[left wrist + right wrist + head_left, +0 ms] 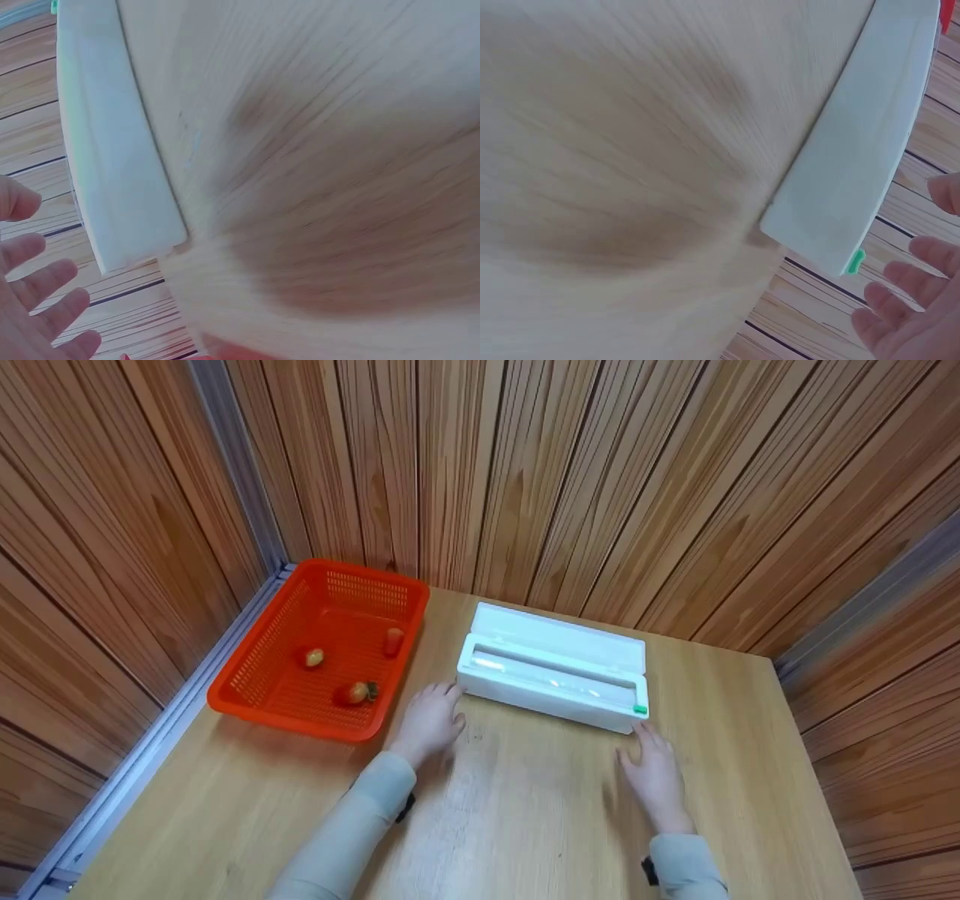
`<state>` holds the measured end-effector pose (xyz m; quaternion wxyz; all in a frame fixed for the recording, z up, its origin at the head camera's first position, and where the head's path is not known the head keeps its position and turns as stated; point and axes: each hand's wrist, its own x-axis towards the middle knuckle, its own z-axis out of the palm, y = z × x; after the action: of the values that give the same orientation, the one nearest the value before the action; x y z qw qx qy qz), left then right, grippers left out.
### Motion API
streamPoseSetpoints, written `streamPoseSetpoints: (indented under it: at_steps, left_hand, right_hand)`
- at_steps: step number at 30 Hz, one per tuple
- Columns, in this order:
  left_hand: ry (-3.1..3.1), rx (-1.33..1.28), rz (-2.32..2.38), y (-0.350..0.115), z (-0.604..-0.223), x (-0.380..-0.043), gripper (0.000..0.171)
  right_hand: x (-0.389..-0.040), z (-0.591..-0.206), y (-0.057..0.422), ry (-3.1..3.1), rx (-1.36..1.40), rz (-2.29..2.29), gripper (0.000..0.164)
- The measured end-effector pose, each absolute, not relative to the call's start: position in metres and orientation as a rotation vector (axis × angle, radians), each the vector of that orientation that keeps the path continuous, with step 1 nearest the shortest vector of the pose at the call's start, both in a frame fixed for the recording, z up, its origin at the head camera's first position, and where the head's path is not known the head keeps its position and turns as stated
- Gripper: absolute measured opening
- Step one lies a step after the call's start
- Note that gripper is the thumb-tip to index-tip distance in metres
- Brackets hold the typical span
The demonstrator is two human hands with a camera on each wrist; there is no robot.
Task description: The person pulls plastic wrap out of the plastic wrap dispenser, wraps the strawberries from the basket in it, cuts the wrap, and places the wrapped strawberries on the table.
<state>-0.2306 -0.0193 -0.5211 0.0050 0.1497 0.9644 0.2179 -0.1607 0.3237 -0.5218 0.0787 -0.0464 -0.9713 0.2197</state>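
A long white cling film dispenser (551, 701) stands on the table with its lid (559, 636) tipped back. Clear film on a roll shows in its slot, and a green slider (640, 709) sits at the right end. My left hand (429, 721) is at the box's left end, fingers spread. Near the front right corner is my right hand (654, 771), its fingertips close to the box. In both wrist views the left hand (37, 300) and right hand (915, 300) have loosely extended fingers with nothing between them.
An orange plastic basket (259, 720) stands left on the table (525, 825), holding several small pieces of produce, one with a green leafy top (360, 692). Wood-panelled walls (525, 472) close off the back and sides, and a metal rail (172, 735) runs along the left edge.
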Motion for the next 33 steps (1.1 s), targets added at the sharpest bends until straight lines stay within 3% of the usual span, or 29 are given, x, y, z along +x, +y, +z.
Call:
streamPoseSetpoints:
  at_steps: [16, 26, 33]
  left_hand:
    - [3.011, 0.571, 0.586, 0.016, -0.513, -0.293, 0.038]
    - [3.018, 0.56, 0.58, 0.021, -0.525, -0.312, 0.029]
    - [3.131, 0.629, 0.505, 0.023, -0.529, -0.314, 0.019]
  right_hand:
    - [-0.229, -0.522, 0.333, -3.103, 0.021, 0.39, 0.045]
    - [-0.241, -0.531, 0.333, -3.14, 0.052, 0.403, 0.044]
    - [-0.242, -0.539, 0.334, -2.986, 0.13, 0.429, 0.032]
